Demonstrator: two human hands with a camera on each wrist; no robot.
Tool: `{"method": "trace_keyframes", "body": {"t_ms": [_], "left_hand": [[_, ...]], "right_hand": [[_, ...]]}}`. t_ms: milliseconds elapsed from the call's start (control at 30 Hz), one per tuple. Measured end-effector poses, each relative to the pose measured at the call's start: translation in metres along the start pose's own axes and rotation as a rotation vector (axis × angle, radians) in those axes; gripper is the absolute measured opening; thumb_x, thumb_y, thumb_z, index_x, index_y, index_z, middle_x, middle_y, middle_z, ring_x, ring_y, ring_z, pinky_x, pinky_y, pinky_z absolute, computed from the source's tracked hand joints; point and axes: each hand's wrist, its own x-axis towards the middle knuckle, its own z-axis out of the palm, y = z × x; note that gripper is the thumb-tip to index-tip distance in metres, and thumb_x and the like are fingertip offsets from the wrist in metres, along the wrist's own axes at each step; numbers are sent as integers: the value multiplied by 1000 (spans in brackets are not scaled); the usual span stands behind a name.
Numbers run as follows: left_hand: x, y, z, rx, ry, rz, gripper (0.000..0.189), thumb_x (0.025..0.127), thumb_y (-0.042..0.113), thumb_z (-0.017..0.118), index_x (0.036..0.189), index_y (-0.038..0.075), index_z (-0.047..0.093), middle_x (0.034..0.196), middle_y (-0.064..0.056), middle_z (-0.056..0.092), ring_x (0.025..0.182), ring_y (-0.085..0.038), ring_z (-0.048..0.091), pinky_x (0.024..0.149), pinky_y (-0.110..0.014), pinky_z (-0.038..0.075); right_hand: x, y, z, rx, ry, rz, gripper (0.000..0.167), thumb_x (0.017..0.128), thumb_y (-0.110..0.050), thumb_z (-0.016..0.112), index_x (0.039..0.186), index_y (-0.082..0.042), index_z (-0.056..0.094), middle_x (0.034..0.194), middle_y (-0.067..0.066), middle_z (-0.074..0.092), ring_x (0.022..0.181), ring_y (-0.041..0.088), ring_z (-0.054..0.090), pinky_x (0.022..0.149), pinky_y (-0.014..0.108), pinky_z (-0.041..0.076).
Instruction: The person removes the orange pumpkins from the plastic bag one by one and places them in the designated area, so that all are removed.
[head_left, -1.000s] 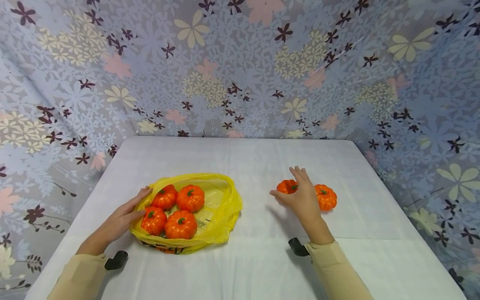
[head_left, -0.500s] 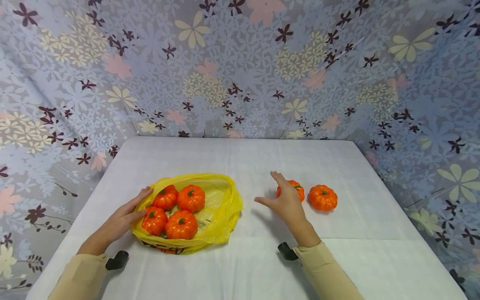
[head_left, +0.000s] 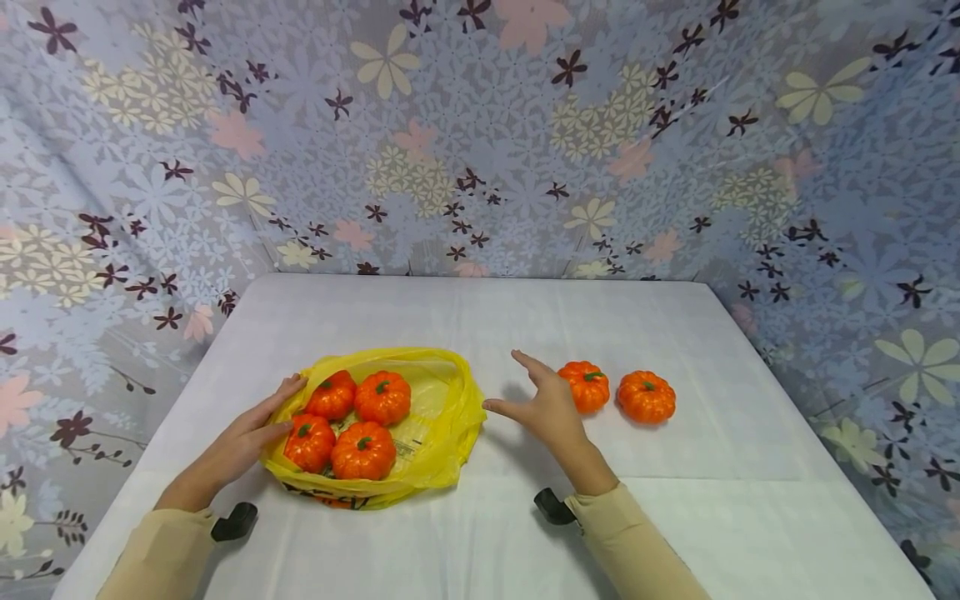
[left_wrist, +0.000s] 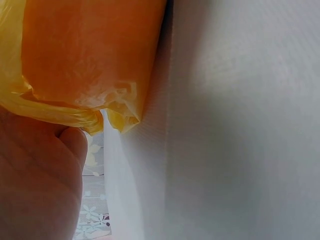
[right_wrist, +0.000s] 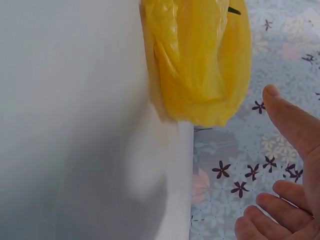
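At lower centre of the frame, the spread right hand (head_left: 553,410), holding nothing, may snag the slack yellow bag (head_left: 463,425) and spill its pumpkins (head_left: 382,398), since the left hand (head_left: 232,446) apparently only rests straight-fingered against it.

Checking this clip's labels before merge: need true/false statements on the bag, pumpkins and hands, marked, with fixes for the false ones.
1. Four orange pumpkins lie in the yellow bag. True.
2. The yellow bag is tied shut. False: its mouth is open.
3. The left hand is at the bag's left side. True.
4. Three pumpkins lie outside the bag. False: two loose pumpkins do.
5. The right hand's thumb and fingers are spread apart. True.
6. The right hand holds a pumpkin. False: it holds nothing.
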Motion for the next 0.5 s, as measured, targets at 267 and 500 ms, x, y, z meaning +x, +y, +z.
{"method": "trace_keyframes", "body": {"t_ms": [267,500], "left_hand": [[0,1,0,3,3,-8,62,103,13,47,161,9,25,167,-17,5,151,-43,-3,112,-74,0],[1,1,1,23,1,-18,61,103,12,47,160,9,25,167,-19,5,151,-44,-2,111,-74,1]], "right_hand": [[-4,-9,12,69,-38,32,89,68,-30,95,144,-6,55,147,13,53,130,42,52,106,51,44],[-8,-17,24,126,-79,32,86,68,-27,95,143,-8,57,146,11,54,130,41,52,107,48,44]]}}
